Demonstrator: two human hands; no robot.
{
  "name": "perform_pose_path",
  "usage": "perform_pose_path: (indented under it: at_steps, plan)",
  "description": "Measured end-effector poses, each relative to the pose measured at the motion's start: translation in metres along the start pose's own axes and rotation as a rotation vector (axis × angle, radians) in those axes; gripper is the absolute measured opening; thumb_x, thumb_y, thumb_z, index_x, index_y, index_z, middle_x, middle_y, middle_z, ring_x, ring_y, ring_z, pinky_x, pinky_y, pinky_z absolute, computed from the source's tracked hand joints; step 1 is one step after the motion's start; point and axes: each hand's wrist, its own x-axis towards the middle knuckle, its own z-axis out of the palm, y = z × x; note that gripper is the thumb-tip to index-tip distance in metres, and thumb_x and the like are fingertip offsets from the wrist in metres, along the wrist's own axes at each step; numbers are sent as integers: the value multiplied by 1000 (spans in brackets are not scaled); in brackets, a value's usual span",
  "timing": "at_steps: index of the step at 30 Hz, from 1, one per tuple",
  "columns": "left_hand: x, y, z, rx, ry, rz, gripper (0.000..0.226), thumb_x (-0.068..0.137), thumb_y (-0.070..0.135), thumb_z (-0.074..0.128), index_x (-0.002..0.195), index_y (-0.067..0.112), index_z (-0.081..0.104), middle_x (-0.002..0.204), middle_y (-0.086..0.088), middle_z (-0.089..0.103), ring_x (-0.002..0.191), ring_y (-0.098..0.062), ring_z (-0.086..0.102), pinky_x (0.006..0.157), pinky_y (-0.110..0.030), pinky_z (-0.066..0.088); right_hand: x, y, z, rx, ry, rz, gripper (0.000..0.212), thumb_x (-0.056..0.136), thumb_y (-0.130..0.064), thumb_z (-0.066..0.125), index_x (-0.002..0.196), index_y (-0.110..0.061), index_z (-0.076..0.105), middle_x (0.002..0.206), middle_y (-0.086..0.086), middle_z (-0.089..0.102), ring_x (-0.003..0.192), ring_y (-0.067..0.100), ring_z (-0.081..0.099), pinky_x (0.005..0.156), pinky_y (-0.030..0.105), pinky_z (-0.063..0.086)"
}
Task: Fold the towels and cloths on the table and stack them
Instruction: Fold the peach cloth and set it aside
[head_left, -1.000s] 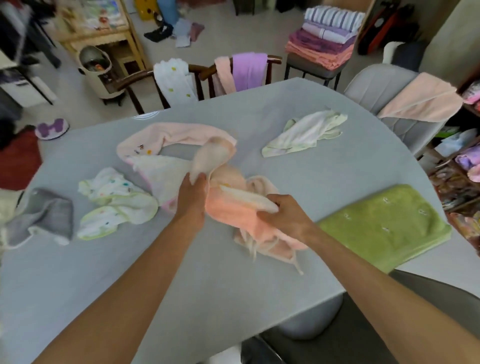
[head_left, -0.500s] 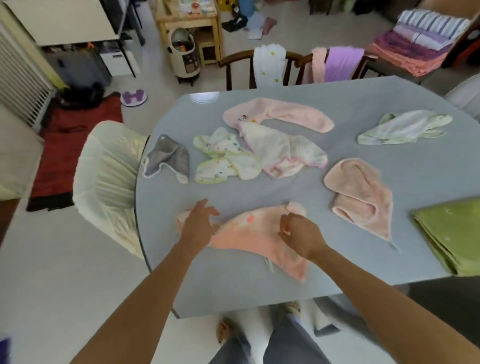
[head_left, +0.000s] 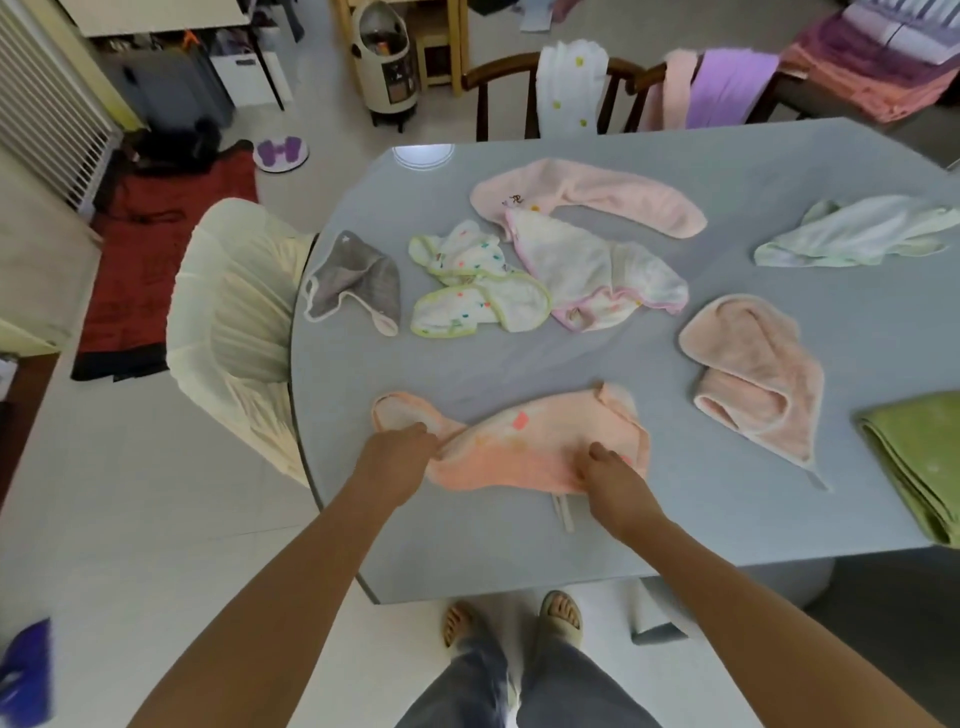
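An orange cloth (head_left: 524, 441) with small coloured spots lies spread near the front edge of the grey table (head_left: 727, 519). My left hand (head_left: 397, 452) pinches its left part, where the fabric bunches. My right hand (head_left: 608, 467) grips its lower right edge. Farther back lie a grey cloth (head_left: 358, 278), a white cloth with green trim (head_left: 472, 288), a white cloth with pink trim (head_left: 597, 275) and a long pink towel (head_left: 597, 195). A crumpled pink towel (head_left: 758, 369) sits to the right. A pale green cloth (head_left: 857, 234) lies at the far right. A folded green towel (head_left: 919, 457) rests at the right edge.
A cream covered chair (head_left: 234, 322) stands at the table's left side. Wooden chairs (head_left: 498, 83) draped with cloths stand behind the table. A stack of folded towels (head_left: 883, 57) sits at the back right. My feet (head_left: 519, 618) are under the front edge.
The orange cloth went from bunched in my hands to lying flat near the front edge. Both hands have now closed on it. The view shifted left and down.
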Motion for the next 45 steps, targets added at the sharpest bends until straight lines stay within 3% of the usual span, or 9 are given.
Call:
perform_pose_path:
  at_steps: [7,15,18,22,26,30,33,37,45]
  plan:
    - [9,-3,-47,141,390,92,23,36,17,83,46,13,63,60,1,59,60,-26,57,47,-25,36,-1,28,-61,-127,191,-169,31,89,-41,50,111,-19,52,111,-2,54,102,23,56,66,29,41]
    - [5,-14,-86,99,2,373,29,82,39,57,93,16,70,98,-3,65,105,-24,56,92,-32,40,2,58,-141,-257,40,-37,55,81,-79,31,99,-32,55,101,-7,59,101,18,58,76,31,42]
    - [-2,-7,-85,-70,-32,160,24,89,33,55,103,17,66,107,-5,64,104,-23,57,87,-31,42,-6,65,-139,-311,-23,-94,39,91,-60,40,108,-29,56,107,-5,60,104,20,58,78,32,43]
    - [-14,-7,-85,-360,199,-1,28,89,34,60,65,26,48,63,6,52,66,-17,50,64,-30,36,-7,73,-133,-105,366,27,17,96,-26,40,96,-18,55,89,7,67,87,33,63,66,35,45]
    - [-21,-4,-90,-316,356,-110,22,90,35,59,79,16,59,80,-4,65,81,-24,58,64,-31,38,9,73,-139,20,461,29,18,93,-12,41,102,-11,56,89,14,67,83,35,63,62,35,42]
    - [-36,0,-98,-96,56,-42,28,90,43,57,108,23,64,111,2,62,108,-21,55,85,-32,42,-8,73,-140,43,260,-60,34,82,3,45,104,-11,67,102,13,68,94,34,61,75,39,50]
    - [-38,10,-104,-20,-119,-13,47,85,48,62,123,22,59,122,2,56,114,-20,52,94,-31,41,-21,78,-141,-8,258,-46,36,79,3,48,103,-10,72,106,13,69,100,32,61,82,36,48]
    - [-35,16,-99,-16,-333,-19,31,72,45,75,89,22,65,84,5,57,81,-18,55,75,-31,47,-33,72,-140,-41,151,35,29,81,-2,47,91,-13,71,103,14,68,101,30,60,69,28,39]
    - [-24,5,-79,118,95,-195,33,97,35,49,119,12,54,120,-7,59,111,-24,56,89,-31,41,-26,60,-142,-114,93,12,24,96,-26,43,105,-16,63,109,6,63,107,27,52,82,29,39]
